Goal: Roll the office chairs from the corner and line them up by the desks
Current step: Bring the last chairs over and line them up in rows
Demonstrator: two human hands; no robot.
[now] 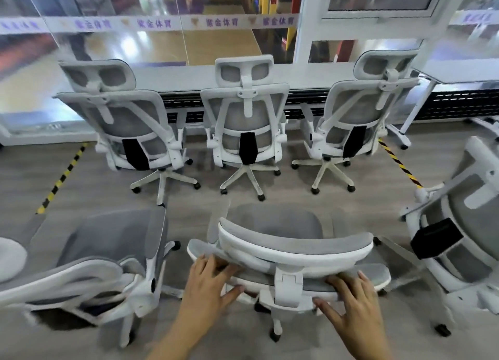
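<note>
Grey mesh lies under our fingers. Our left hand (pixel 209 281) and right hand (pixel 351 303) both grip the headrest (pixel 316 281) of the nearest chair (pixel 275 222), with fingers curled over its top edge and thumbs tucked beneath. One hand sits on each side of the white bracket (pixel 289 286). This chair faces away from us towards the desk (pixel 175 76), but stands well apart from it on the grey floor (pixel 102 186).

Just beside it on our left is a second loose chair (pixel 108 241), turned at an angle. On our right is a third loose chair (pixel 459 224), tilted in our view with its black lumbar pad showing.

Beyond them, three chairs are lined up with their backs to us along the long white desk: the left desk chair (pixel 129 116), the middle desk chair (pixel 244 116) and the right desk chair (pixel 353 116). Our chair sits roughly behind the middle one.

Yellow-and-black tape runs across the floor on the left (pixel 64 173) and on the right (pixel 399 162). Behind the desk rises a glass wall carrying a white band (pixel 151 23) with purple lettering, too blurred to read.
</note>
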